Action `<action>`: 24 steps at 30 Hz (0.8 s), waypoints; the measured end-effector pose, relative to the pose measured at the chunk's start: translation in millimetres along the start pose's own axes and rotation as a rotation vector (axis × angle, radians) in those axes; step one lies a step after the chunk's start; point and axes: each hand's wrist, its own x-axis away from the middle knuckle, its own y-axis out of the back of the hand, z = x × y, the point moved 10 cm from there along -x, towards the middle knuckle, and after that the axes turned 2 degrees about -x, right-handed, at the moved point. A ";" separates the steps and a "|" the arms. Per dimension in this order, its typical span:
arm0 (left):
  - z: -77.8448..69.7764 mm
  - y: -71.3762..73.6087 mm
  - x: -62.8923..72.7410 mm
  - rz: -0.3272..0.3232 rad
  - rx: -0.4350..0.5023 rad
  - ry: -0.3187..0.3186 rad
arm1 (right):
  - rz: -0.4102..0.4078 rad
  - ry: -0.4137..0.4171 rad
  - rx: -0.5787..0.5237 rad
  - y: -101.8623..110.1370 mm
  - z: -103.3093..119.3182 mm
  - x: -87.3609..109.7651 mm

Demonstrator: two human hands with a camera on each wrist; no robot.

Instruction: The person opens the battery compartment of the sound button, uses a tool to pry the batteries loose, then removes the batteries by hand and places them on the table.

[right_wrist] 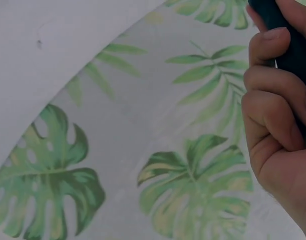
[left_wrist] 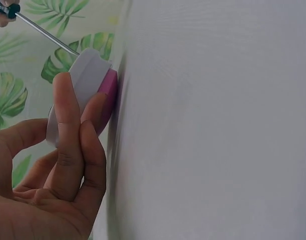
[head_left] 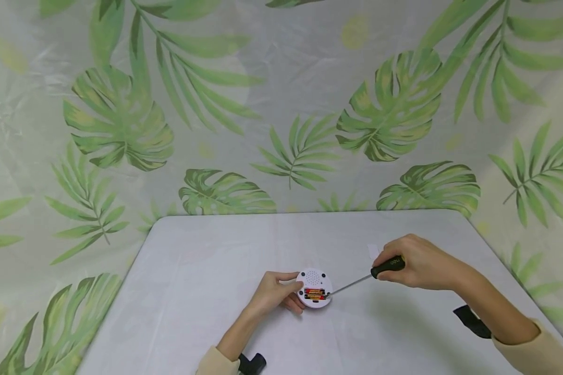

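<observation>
A round white battery-powered device is tilted up in my left hand, its underside with speaker holes and dark feet facing me. Two red-and-gold batteries lie in its open compartment. In the left wrist view the thumb and fingers pinch its rim, and a pink part shows on its other side. My right hand grips the black handle of a screwdriver. The metal shaft slants down left, its tip at the right end of the batteries. In the right wrist view, curled fingers wrap the dark handle.
A table with a white cover lies under both hands. Behind it hangs a leaf-patterned sheet. A small pale patch is on the table beyond the right hand. Black straps sit at the wrists.
</observation>
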 end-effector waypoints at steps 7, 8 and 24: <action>3.2 2.5 0.0 -0.012 -0.015 0.008 | -0.028 0.028 -0.199 -7.0 -28.2 13.9; 3.6 3.2 -0.1 -0.014 -0.014 0.010 | -0.034 0.030 -0.222 -7.9 -32.0 15.7; 4.2 3.8 -0.2 -0.002 0.008 0.002 | -0.100 0.002 -0.466 -34.9 -84.2 46.1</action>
